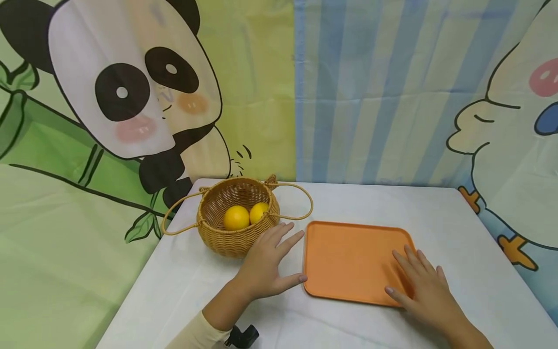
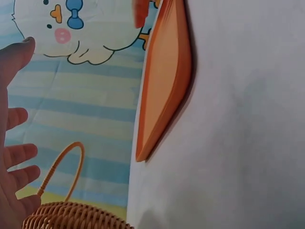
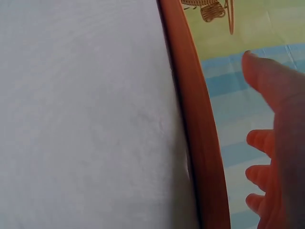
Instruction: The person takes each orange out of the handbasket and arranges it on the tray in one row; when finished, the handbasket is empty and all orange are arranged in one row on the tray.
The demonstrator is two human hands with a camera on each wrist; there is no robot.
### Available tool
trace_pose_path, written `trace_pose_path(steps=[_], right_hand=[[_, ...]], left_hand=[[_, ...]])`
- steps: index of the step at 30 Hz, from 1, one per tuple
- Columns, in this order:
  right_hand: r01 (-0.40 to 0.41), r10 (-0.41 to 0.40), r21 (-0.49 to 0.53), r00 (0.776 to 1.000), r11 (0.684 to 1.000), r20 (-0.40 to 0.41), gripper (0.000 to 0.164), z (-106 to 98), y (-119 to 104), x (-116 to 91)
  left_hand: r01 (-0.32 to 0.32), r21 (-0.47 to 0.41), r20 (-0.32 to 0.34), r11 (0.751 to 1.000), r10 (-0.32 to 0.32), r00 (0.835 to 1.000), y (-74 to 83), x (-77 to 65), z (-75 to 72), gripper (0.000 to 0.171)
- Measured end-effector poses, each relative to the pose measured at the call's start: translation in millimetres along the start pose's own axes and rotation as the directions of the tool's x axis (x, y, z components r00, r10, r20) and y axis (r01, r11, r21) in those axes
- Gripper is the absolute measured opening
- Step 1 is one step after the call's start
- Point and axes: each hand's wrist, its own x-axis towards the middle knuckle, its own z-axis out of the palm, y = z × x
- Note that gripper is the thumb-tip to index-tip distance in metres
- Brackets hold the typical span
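Note:
An orange tray [image 1: 348, 261] lies flat on the white table, nothing on it. To its left stands a round wicker basket [image 1: 231, 242] with two looped handles, holding two yellow round fruits [image 1: 237, 218]. My left hand [image 1: 266, 266] is between basket and tray, fingers spread and straight, thumb tip near the tray's left edge; it holds nothing. My right hand [image 1: 425, 291] hovers over the tray's right end with fingers extended, also empty. The left wrist view has the tray [image 2: 164, 71] edge-on, and the right wrist view has the tray's rim [image 3: 198, 124] beside the spread fingers.
The white table [image 1: 462, 232] carries the tray and basket. Behind it hangs a printed curtain [image 1: 375, 97] with a panda on the left and a white cartoon figure on the right. A dark strap piece [image 1: 244, 336] shows at the left wrist.

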Motion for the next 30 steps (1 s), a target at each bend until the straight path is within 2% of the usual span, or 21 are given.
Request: trace_pose_path(steps=[10,16,21,28,30], right_hand=[[-0.095,0.096,-0.021,0.994,0.995,0.055,0.103,4,11,0],[-0.100,0.101,-0.014,0.993,0.995,0.061,0.101,5,21,-1],[-0.093,0.094,-0.012,0.994,0.996,0.062,0.100,6,26,-3],[-0.086,0.086,-0.012,0.995,0.996,0.056,0.100,7,30,-3],[-0.083,0.084,-0.013,0.995,0.996,0.058,0.100,7,31,-4]], left_hand=[[-0.020,0.029,-0.011,0.999,0.020,1.000,-8.9,6.8,-19.4,0.089],[-0.004,0.035,-0.047,0.999,0.006,0.999,-14.5,12.1,-32.4,0.087],[0.039,0.029,-0.094,0.999,-0.036,0.995,-22.1,18.6,-46.8,0.086],[0.162,0.023,-0.125,0.986,-0.158,0.979,-37.2,27.3,-65.4,0.085],[0.181,0.013,-0.126,0.983,-0.178,0.976,-41.5,29.7,-68.8,0.084]])
